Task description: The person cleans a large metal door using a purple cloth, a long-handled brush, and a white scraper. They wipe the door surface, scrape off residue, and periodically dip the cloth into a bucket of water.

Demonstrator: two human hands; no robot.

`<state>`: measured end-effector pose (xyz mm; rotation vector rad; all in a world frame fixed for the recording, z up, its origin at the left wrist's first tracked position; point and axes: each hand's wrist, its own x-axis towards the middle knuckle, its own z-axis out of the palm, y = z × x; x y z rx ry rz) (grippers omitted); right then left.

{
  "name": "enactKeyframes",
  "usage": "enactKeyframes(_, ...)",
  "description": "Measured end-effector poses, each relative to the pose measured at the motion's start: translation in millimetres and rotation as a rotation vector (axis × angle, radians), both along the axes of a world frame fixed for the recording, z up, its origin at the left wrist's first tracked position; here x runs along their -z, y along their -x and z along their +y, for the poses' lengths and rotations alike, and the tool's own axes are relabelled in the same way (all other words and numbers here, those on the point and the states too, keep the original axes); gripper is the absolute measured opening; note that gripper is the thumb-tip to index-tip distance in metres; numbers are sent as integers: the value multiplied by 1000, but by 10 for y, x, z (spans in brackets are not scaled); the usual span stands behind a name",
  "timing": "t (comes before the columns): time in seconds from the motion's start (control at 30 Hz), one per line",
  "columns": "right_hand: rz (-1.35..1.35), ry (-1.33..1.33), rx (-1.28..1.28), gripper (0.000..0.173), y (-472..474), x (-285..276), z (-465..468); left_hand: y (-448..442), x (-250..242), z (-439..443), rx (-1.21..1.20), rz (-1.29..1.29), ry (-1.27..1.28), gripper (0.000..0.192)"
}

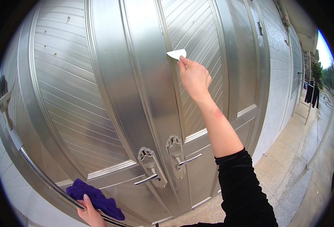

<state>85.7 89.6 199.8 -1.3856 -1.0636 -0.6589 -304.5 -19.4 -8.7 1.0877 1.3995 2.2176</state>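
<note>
My right hand (194,77) is raised in front of a metal double door (152,73), its fingers closed on a small white flat scraper (177,54) with a curved edge. The scraper's tip is at the moulding beside the right door's ribbed panel; whether it touches cannot be told. Low on the left, my left hand (90,211) holds a purple cloth (94,198) together with a shiny metal pole (42,167). That pole runs up and left to a T-shaped tool head (5,106), whose dark, bushy part is only partly seen.
Two lever handles, the left (146,180) and the right (190,159), stick out from ornate plates below. A white brick wall (280,71) adjoins the door. Dark clothing (312,93) hangs on a rack farther along the tiled walkway (283,150); a pale pole (323,139) stands at right.
</note>
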Motion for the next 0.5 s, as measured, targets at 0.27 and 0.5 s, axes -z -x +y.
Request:
enactKeyframes(0.27,-62,111,107,23,84,-132,-76,-6,3,35,-22,41,28,31)
enactKeyframes(0.5,-81,148,191,24,125,-357,-23,-29,22,76,-5,53,38,31)
